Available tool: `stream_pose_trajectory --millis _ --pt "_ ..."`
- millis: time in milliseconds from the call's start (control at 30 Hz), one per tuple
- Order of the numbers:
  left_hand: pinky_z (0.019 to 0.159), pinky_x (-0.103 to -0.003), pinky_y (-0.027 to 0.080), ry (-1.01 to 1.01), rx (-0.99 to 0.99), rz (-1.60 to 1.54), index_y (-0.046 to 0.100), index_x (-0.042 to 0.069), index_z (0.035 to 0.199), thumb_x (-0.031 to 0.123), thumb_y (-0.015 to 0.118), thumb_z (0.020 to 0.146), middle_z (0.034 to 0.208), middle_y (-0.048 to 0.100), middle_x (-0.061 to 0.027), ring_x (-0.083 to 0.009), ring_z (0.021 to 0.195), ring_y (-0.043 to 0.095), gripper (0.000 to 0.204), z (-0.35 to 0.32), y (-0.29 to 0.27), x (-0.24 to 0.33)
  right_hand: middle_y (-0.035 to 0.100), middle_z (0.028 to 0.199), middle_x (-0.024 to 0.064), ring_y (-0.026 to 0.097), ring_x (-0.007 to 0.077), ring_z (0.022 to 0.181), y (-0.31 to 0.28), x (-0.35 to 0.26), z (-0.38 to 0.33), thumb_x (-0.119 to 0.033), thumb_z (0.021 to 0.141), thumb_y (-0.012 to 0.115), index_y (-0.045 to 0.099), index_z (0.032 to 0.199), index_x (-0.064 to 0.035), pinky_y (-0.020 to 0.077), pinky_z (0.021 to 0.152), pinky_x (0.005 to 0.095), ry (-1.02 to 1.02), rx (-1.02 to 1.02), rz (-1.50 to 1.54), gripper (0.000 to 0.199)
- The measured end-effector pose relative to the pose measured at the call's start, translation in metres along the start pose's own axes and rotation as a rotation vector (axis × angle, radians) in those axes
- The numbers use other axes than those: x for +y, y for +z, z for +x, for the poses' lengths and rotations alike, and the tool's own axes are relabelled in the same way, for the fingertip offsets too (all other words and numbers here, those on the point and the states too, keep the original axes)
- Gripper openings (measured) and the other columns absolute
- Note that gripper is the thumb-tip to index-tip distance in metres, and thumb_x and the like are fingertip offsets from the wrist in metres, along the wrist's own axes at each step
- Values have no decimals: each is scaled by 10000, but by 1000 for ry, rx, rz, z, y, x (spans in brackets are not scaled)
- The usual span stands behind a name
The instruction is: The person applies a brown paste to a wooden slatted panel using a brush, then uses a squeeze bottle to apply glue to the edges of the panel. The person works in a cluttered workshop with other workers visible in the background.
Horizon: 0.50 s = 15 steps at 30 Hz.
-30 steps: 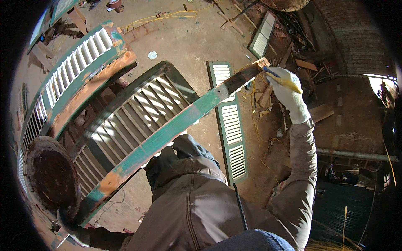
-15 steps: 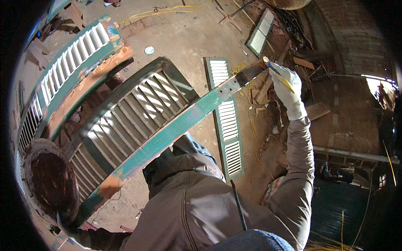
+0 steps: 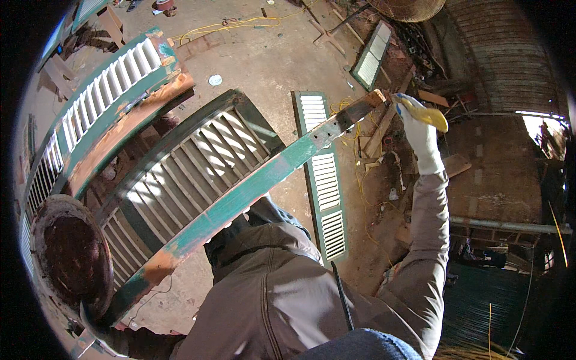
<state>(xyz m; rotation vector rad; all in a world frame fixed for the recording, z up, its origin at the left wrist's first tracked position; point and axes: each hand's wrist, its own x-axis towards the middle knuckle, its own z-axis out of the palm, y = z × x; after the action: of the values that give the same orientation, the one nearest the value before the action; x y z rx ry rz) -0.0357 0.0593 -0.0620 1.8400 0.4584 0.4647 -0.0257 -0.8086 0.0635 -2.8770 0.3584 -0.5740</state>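
While sun falls on the dusty concrete floor [image 3: 270,54] of a cluttered shed, the right hand [image 3: 420,135], in a white and yellow glove, grips the far end of a big green shutter [image 3: 198,180]. Its wood slats are flat and its paint is peeling. A narrow shutter [image 3: 324,180] lies below it. The left hand is hidden, so I cannot tell its grip.
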Motion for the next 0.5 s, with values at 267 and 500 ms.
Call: stream_pose_trajectory --millis 267,500 --pt "1123 -434 380 5 -10 7 514 18 1399 284 478 1000 1410 525 -150 -283 1290 512 481 -2 9 7 718 1057 53 663 161 928 3 -18 20 -130 952 650 668 1195 -44 517 824 294 125 -267 49 258" --pt "1124 -434 380 1 -23 0 515 19 1399 286 484 994 1411 524 -150 -284 1291 513 486 2 10 6 737 999 75 689 147 905 11 -27 4 -152 928 692 693 1145 -19 543 793 306 148 -276 143 254"
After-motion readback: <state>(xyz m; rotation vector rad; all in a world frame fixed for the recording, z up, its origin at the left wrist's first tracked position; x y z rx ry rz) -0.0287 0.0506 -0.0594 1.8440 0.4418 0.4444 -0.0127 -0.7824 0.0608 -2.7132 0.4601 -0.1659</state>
